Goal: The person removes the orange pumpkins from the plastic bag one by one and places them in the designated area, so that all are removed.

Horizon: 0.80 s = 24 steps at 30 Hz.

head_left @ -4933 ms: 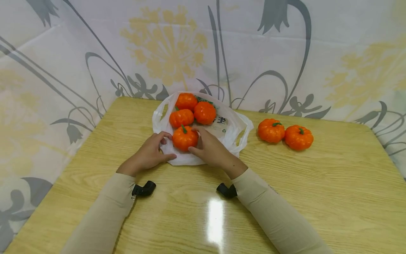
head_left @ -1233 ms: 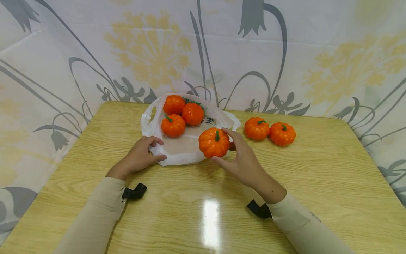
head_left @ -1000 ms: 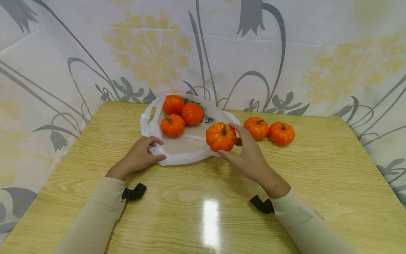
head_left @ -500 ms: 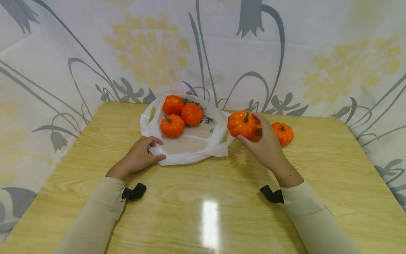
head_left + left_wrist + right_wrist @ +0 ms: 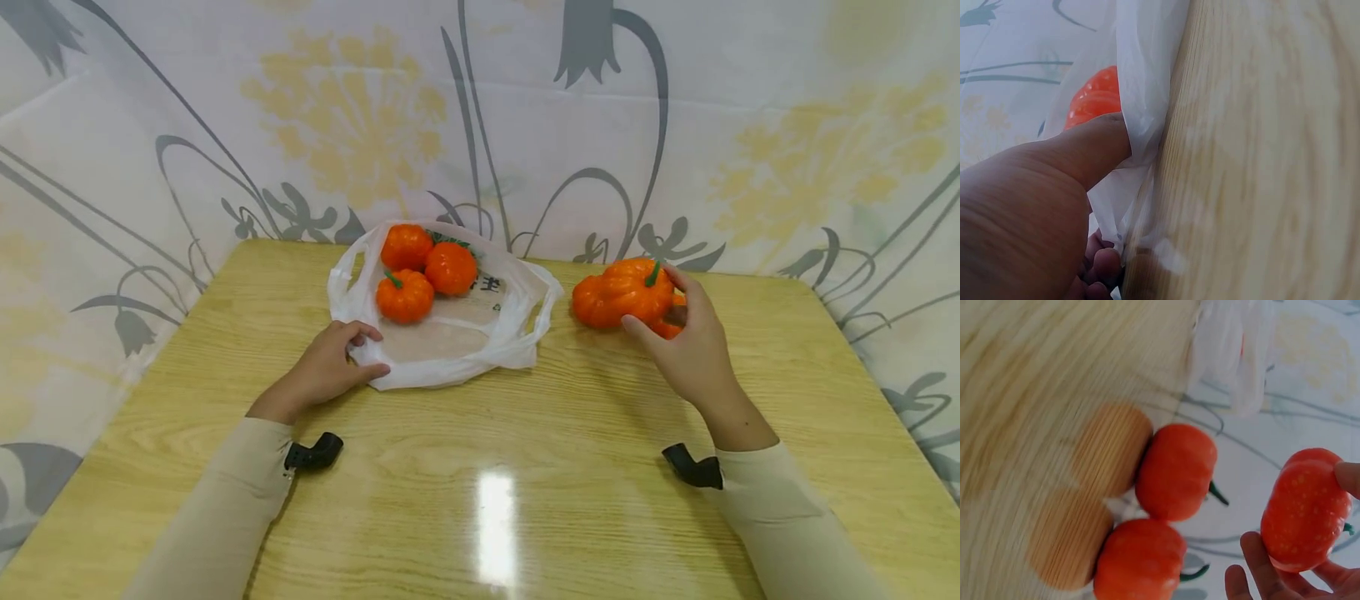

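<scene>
My right hand (image 5: 693,354) grips a small orange pumpkin (image 5: 637,283) with a green stem, thumb on one side and fingers on the other. In the right wrist view this pumpkin (image 5: 1307,506) is held up, apart from two more pumpkins, one (image 5: 1175,472) touching the other (image 5: 1141,559) on the table. The head view has those two partly hidden behind the held one. My left hand (image 5: 326,362) holds the front left edge of a white plastic bag (image 5: 450,367), its thumb inside the rim (image 5: 1144,94). Three pumpkins (image 5: 405,297) lie in the bag.
The wooden table (image 5: 405,483) bears everything and reflects a bright light near the front. Behind it hangs a patterned cloth (image 5: 525,125) with flowers. The bag's loose handle (image 5: 536,321) spreads right, short of the two loose pumpkins.
My right hand has lifted a pumpkin out of the bag and carried it right, over the two loose pumpkins. The left hand stays at the bag's edge.
</scene>
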Each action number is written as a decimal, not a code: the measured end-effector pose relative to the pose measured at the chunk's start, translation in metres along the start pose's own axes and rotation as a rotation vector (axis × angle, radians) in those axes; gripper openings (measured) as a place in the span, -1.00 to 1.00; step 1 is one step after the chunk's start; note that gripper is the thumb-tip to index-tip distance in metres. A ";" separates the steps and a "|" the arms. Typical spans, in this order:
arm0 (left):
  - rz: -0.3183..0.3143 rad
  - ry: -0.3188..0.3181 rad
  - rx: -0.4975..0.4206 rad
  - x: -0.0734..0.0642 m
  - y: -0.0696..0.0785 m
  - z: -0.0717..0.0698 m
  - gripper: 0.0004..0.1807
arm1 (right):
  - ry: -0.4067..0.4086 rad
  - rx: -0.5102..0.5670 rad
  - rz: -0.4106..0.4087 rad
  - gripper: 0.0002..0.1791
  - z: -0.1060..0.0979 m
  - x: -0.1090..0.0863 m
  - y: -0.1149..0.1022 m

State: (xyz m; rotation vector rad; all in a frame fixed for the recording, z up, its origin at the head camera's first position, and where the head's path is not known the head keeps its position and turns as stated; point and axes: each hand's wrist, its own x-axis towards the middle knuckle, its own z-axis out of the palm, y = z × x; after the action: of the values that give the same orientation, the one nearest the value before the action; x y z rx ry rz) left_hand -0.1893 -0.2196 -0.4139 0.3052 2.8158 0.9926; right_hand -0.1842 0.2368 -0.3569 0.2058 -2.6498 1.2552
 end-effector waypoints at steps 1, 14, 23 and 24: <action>-0.003 -0.004 0.002 0.000 -0.001 0.000 -0.50 | 0.008 -0.003 0.007 -0.07 -0.004 0.000 0.002; -0.009 -0.011 0.012 0.002 -0.003 0.000 -0.49 | 0.133 0.004 0.178 -0.07 -0.028 0.010 0.036; -0.001 -0.010 0.015 0.003 -0.002 -0.002 -0.48 | 0.183 0.021 0.290 -0.04 -0.037 0.014 0.048; -0.006 -0.012 0.014 0.002 -0.003 -0.001 -0.48 | 0.183 0.026 0.297 -0.04 -0.037 0.015 0.049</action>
State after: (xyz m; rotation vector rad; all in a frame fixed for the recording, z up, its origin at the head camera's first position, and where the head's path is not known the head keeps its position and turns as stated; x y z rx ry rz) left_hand -0.1922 -0.2220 -0.4150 0.3025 2.8127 0.9672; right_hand -0.2044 0.2957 -0.3671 -0.2970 -2.5716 1.3201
